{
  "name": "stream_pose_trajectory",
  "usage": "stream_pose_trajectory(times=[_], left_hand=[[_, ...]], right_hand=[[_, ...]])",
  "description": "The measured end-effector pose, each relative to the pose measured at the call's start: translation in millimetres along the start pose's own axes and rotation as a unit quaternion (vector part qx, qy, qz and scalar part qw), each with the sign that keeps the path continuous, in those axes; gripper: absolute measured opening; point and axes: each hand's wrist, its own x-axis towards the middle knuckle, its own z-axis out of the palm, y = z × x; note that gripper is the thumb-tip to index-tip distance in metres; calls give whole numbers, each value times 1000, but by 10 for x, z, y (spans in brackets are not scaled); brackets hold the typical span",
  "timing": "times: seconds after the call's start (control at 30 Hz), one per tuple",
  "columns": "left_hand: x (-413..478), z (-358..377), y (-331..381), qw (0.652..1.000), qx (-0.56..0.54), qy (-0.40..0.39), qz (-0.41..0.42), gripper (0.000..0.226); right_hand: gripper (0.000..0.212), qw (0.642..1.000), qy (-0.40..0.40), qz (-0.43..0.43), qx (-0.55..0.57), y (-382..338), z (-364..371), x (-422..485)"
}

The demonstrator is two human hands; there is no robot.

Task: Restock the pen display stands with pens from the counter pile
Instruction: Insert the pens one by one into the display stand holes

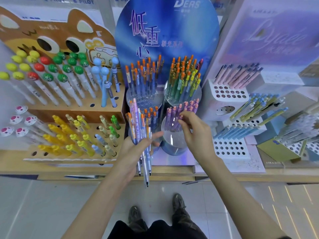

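Left hand (pixel 138 145), lower centre of frame: closed around a bundle of pens (pixel 140 128), palm up, fingers partly spread. The pens' long axis runs near vertical in frame, writing tips toward the floor at bottom, orange and pink caps toward the top.

Right hand (pixel 195 130), just right of centre: fingers narrowed in a pinch on the purple pens (pixel 179 116) standing in the clear round cup (pixel 172 138) at the front right of the blue display stand (pixel 165 40). Whether one pen is gripped or only touched, I cannot tell.

Front left cup, partly hidden behind the bundle: a few orange-capped blue pens (pixel 151 116), upright.

Rear cups: left holds blue pens, right holds green and yellow pens (pixel 186 81), all caps upward and leaning away.

Left of frame: brown cat-face stand (pixel 57 35) on the desk (pixel 51 168), holding character-topped pens.
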Motion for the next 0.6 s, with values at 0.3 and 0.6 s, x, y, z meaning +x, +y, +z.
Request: stream_pose_trajectory(times=[0.3, 0.6], left_hand=[[-23, -67, 130, 998, -57, -24, 24, 25], [-7, 7, 208, 992, -116, -41, 9, 36]], right_hand=[[18, 992, 11, 86, -93, -122, 209, 88], [14, 936, -136, 191, 263, -573, -3, -22]])
